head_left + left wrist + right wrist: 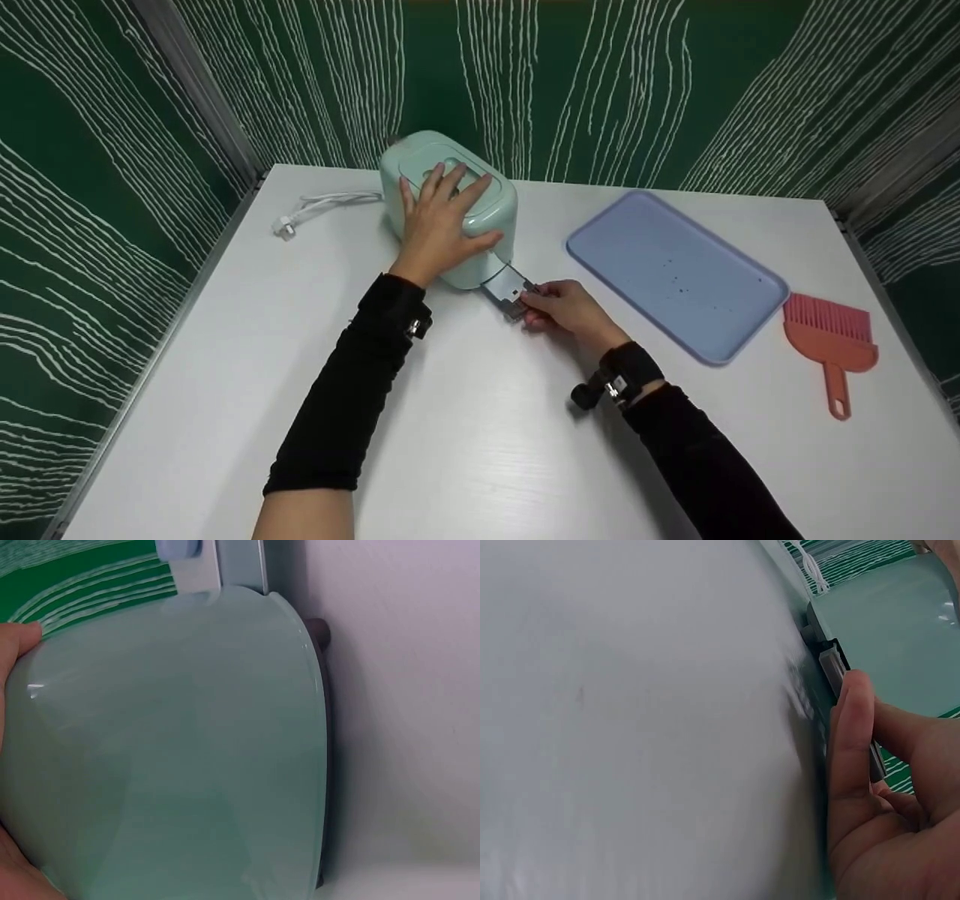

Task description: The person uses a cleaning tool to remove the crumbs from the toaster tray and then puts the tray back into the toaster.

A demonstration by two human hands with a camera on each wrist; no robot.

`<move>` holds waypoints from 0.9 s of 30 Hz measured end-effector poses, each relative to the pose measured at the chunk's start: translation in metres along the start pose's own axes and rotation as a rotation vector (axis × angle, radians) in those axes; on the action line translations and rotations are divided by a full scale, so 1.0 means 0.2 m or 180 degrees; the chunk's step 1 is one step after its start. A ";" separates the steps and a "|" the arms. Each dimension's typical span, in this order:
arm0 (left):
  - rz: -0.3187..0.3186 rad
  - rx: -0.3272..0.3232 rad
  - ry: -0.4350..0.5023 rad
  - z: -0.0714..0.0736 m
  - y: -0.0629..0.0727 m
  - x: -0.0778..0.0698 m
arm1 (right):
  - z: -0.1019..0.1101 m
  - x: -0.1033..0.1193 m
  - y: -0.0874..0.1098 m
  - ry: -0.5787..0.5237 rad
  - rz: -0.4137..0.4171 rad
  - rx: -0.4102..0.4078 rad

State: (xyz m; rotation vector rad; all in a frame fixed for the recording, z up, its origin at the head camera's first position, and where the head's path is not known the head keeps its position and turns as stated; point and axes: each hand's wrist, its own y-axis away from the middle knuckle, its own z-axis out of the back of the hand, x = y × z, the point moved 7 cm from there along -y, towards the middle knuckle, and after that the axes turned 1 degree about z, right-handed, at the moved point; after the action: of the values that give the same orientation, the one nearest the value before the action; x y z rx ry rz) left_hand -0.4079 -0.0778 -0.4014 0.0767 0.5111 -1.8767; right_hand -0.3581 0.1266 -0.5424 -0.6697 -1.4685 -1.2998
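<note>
A mint-green toaster (498,221) stands at the back of the white table, set at an angle. Across its top lies my left hand (441,221), fingers spread and thumb over the near edge. A flat metal crumb tray (501,285) sticks partway out of the toaster's near end, low down. My right hand (566,307) pinches the tray's outer end between thumb and fingers. In the right wrist view, the grey tray edge (832,664) shows beside the fingertips. The left wrist view is mostly filled by the toaster's smooth side (180,750).
A blue-purple tray (645,262) with dark crumbs lies on the table (450,435) to the right. Beyond it is a coral dustpan with a brush (831,337). The toaster's white cord and plug (285,226) lie at left. Green patterned walls (495,82) enclose the table.
</note>
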 end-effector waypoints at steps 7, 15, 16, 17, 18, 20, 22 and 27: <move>-0.0022 -0.0048 0.0073 0.01 0.01 0.00 | -0.01 0.00 -0.01 -0.0135 -0.0057 0.0036; -0.0016 -0.0051 0.0038 0.00 0.00 0.00 | -0.01 0.01 -0.02 -0.0054 -0.0128 0.0106; -0.0018 -0.0055 0.0037 0.00 0.00 0.00 | -0.01 0.01 -0.02 -0.0063 -0.0137 0.0120; -0.0018 -0.0056 0.0032 0.00 0.00 0.00 | -0.01 0.01 -0.02 -0.0070 -0.0147 0.0126; -0.0017 -0.0058 0.0031 0.00 0.00 0.00 | -0.01 0.01 -0.02 -0.0080 -0.0153 0.0137; -0.0014 -0.0063 0.0029 0.00 0.00 0.01 | -0.01 0.02 -0.02 -0.0094 -0.0154 0.0166; -0.0010 -0.0063 0.0028 0.00 0.00 0.01 | -0.02 0.02 -0.02 -0.0107 -0.0147 0.0189; -0.0001 -0.0048 0.0004 -0.01 0.00 0.01 | -0.02 0.02 -0.03 -0.0144 -0.0151 0.0211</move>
State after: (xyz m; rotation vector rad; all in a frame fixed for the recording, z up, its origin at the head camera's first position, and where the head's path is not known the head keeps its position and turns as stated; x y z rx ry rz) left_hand -0.4086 -0.0790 -0.4036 0.0678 0.5262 -1.8731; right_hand -0.3637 0.1199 -0.5414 -0.6279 -1.5659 -1.2738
